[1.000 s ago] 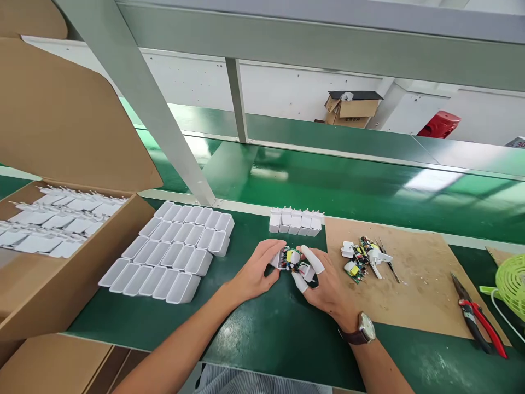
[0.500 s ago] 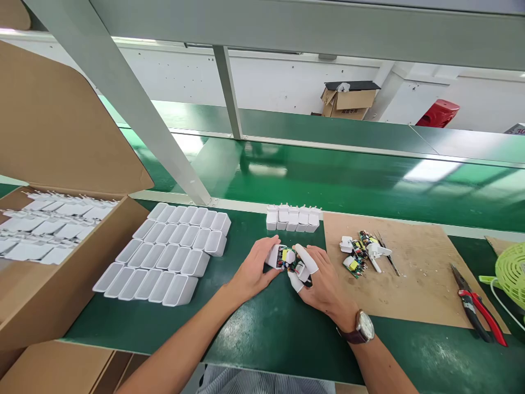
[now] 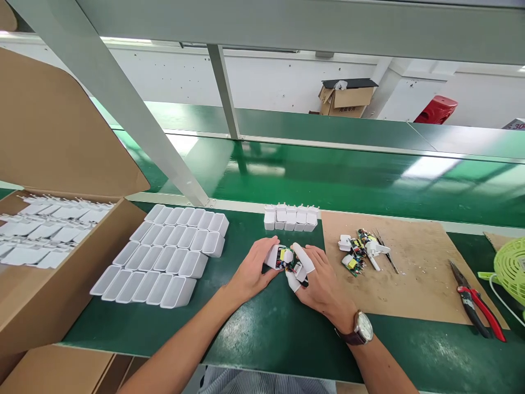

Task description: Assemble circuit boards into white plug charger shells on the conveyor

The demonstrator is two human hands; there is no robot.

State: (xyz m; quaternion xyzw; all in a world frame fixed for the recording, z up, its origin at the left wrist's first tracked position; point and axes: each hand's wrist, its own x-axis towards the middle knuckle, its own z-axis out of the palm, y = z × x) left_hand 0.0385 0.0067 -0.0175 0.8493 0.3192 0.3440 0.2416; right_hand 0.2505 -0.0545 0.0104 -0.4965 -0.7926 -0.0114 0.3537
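Over the green table, my left hand (image 3: 251, 272) pinches a white plastic charger housing (image 3: 272, 255) between thumb and fingers. A small circuit board (image 3: 284, 256) with a yellow part and a round white-topped part shows between both hands, next to the housing's edge. My right hand (image 3: 324, 280), with white finger covers on thumb and index finger, is closed around the board's other end and a white plug piece (image 3: 301, 272). How deep the board sits in the housing cannot be made out. Beyond the hands stands a short row of white chargers (image 3: 290, 219).
Rows of open white housings (image 3: 159, 257) stand left, beside a cardboard box (image 3: 94, 235) of white parts. On a brown board (image 3: 410, 284) lie loose circuit boards (image 3: 355, 257), tweezers (image 3: 386, 251) and red-black pliers (image 3: 476, 303). A green fan (image 3: 511, 268) stands far right.
The camera view has shifted slightly. Both hands keep their hold on the housing and board, almost unmoved.
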